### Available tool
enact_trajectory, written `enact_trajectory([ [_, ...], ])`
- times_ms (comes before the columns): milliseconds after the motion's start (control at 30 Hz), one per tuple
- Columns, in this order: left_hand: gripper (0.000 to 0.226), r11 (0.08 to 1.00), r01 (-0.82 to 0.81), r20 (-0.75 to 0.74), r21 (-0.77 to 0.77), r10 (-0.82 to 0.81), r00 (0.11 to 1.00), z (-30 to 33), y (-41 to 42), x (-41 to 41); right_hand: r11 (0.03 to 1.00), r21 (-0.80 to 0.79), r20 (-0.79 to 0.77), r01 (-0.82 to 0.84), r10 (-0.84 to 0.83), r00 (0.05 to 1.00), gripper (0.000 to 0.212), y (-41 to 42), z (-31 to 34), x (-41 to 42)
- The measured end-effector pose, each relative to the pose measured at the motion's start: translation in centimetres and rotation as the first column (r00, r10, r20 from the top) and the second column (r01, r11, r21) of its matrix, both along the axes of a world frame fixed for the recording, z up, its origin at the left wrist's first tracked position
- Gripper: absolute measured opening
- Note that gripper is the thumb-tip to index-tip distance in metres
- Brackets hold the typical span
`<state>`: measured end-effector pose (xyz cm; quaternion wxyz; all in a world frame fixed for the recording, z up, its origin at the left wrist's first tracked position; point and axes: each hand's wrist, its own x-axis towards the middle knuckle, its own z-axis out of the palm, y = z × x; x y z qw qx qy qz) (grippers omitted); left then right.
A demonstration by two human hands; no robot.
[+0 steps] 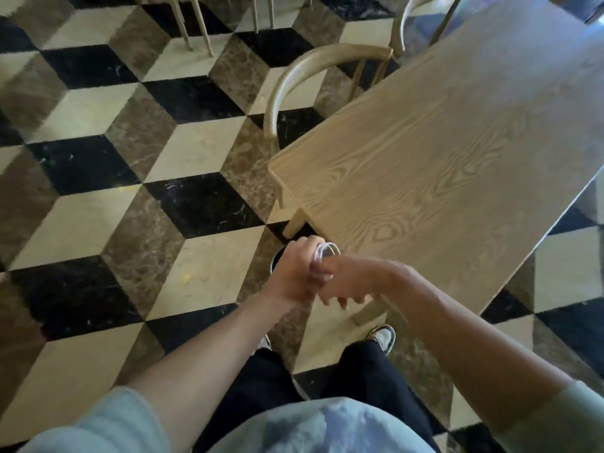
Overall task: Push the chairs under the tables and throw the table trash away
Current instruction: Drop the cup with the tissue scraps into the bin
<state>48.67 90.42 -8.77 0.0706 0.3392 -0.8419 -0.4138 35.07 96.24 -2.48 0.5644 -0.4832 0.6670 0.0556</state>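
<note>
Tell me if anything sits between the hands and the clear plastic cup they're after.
Nothing does. The left hand already grips the clear plastic cup just off the table corner, and the right hand meets it there. A dark round object shows under the left hand; no bin can be identified here.

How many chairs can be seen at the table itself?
2. One pale wooden curved-back chair is pushed in along the light wood table's left edge; a second chair stands further along at the top, partly cropped. Others may be hidden.
</note>
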Motion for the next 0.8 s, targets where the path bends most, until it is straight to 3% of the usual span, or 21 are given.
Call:
enact_trajectory([
  [133,0.036,0.995,0.004,-0.018,0.098,-0.002,1.000,0.3,-2.0,3.3,0.999,0.021,0.007,0.035,-0.035,0.999,0.025,-1.3,-0.1,4.7],
  [267,0.035,0.972,-0.083,-0.013,0.219,0.088,0.996,-0.6,-2.9,5.1,0.967,-0.239,-0.026,0.093,-0.102,0.994,0.009,-1.5,-1.6,6.8],
  [400,0.031,0.912,-0.259,0.021,0.317,0.266,0.964,-1.0,-3.6,6.1,0.817,-0.505,0.038,0.278,-0.301,0.953,0.031,-0.1,-2.5,7.1],
  [533,0.038,0.928,-0.204,-0.001,0.311,0.215,0.977,-1.1,-3.4,6.4,0.721,-0.649,-0.052,0.242,-0.360,0.932,0.023,0.7,-2.3,6.2],
  [600,0.050,0.911,-0.169,-0.003,0.377,0.184,0.983,-1.2,-3.8,6.2,0.716,-0.661,-0.093,0.225,-0.375,0.922,0.016,0.9,-2.1,6.0],
  [667,0.078,0.895,-0.144,0.023,0.423,0.148,0.989,-1.2,-4.4,6.1,0.702,-0.675,-0.129,0.226,-0.415,0.901,0.009,0.9,-1.9,5.9],
  [733,0.104,0.909,-0.142,0.118,0.392,0.104,0.988,-1.3,-5.3,6.6,0.668,-0.702,-0.153,0.247,-0.480,0.864,0.008,0.6,-1.9,6.0],
  [800,0.107,0.927,-0.157,0.209,0.341,0.088,0.974,-1.7,-6.4,7.1,0.658,-0.701,-0.170,0.275,-0.529,0.832,0.009,0.3,-2.1,5.9],
])
